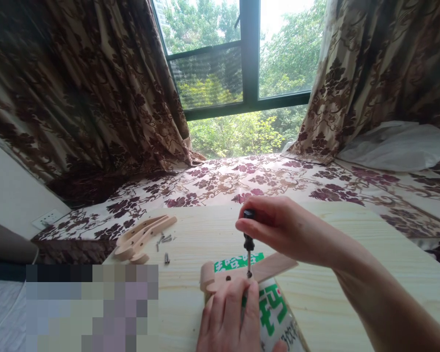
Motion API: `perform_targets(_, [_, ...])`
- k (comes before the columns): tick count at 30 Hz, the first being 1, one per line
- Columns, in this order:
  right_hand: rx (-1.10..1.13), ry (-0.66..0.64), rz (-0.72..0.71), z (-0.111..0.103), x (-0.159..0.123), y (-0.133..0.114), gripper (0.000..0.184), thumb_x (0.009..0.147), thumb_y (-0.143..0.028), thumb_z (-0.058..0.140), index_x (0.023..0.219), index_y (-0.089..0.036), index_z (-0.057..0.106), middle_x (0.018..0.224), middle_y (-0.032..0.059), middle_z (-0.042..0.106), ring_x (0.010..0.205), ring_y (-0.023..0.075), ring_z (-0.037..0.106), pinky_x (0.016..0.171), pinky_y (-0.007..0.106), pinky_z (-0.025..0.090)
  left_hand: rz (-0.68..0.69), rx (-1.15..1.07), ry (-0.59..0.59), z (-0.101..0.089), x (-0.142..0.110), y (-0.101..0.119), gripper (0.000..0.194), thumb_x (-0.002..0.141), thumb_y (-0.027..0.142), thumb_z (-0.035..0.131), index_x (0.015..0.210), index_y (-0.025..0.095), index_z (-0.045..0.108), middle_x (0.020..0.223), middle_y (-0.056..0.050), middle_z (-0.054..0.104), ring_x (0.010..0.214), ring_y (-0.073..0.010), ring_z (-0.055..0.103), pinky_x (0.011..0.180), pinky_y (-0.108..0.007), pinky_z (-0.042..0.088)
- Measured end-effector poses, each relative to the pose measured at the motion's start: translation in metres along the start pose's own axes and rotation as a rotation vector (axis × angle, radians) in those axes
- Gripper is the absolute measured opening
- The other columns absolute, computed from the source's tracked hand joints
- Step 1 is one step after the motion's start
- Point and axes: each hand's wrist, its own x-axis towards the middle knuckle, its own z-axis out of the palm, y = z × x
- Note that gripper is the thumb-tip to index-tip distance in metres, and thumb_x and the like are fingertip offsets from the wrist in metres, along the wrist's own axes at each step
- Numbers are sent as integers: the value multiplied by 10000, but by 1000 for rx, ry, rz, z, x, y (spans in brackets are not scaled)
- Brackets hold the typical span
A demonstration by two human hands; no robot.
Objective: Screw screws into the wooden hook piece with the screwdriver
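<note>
Screwdriver (248, 244): upright, clamped in right hand (275, 222), tip at right hole.
Wooden piece (219, 278): just beyond left hand (229, 318), fingertips touching; axis left to far right.
Left grip: cannot tell.

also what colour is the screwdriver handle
The screwdriver handle is black; it shows best in the head view.

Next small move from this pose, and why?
Probably a small turn of the screwdriver, shaft upright, with the right hand. Its tip is at the far dark spot in the wooden piece, and the left hand presses that piece from above. Whether a screw sits under the tip is too small to tell.
</note>
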Motion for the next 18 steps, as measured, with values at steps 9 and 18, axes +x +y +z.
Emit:
perform_targets(9, [27,-21,-17,5,1,-1,215,904,-334,541,769,-173,581,616,-26,541,552,85,439,504,221,315,27,6,-7,-1,2,-2,469,949,501,312,1231,215,555,1110,-45,619,1014,-232,518,897,-337,364])
perform_targets(18, [-207,125,36,15,8,6,286,924,-375,482,703,-203,425,576,-35,469,528,98,395,513,253,257,82,26,-89,-10,3,-7,487,930,500,391,1291,197,515,1167,-42,603,1053,-229,517,911,-319,370])
